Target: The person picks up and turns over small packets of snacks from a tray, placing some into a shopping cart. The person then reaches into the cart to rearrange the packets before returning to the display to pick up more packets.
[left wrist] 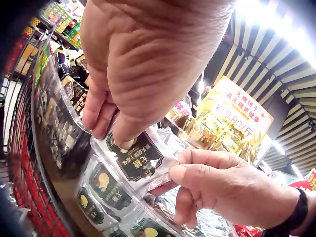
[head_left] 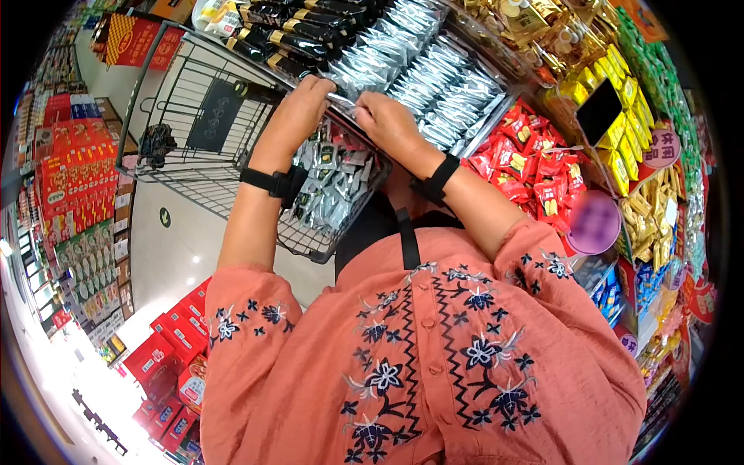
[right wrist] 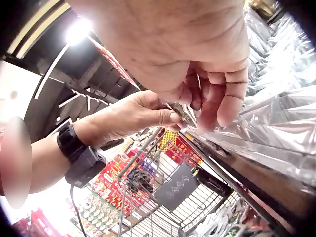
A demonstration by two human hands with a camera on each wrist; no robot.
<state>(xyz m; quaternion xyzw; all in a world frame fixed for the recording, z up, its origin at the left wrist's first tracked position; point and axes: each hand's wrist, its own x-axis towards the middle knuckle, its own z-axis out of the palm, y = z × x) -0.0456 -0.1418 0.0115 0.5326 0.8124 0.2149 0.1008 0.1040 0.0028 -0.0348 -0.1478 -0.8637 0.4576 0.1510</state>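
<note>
A small silver snack packet with a black label (left wrist: pixel 140 163) is held between both hands at the edge of the display bin. My left hand (head_left: pixel 298 112) pinches one end of it, thumb on the label in the left wrist view. Fingers of my right hand (head_left: pixel 391 124) pinch the opposite end, as the left wrist view also shows. Just beyond the hands, rows of similar silver packets (head_left: pixel 403 46) stand upright in the bin. Below the hands, many loose silver packets (head_left: pixel 333 174) fill the near end of the shopping cart (head_left: pixel 198 182).
Black-wrapped packets (head_left: pixel 287 39) lie left of the silver rows. To the right are red snack bags (head_left: pixel 535 167) and yellow bags (head_left: pixel 620 116) beside a dark panel (head_left: pixel 599 113). Stacked red boxes (head_left: pixel 77 170) line the aisle floor (head_left: pixel 167 248) at left.
</note>
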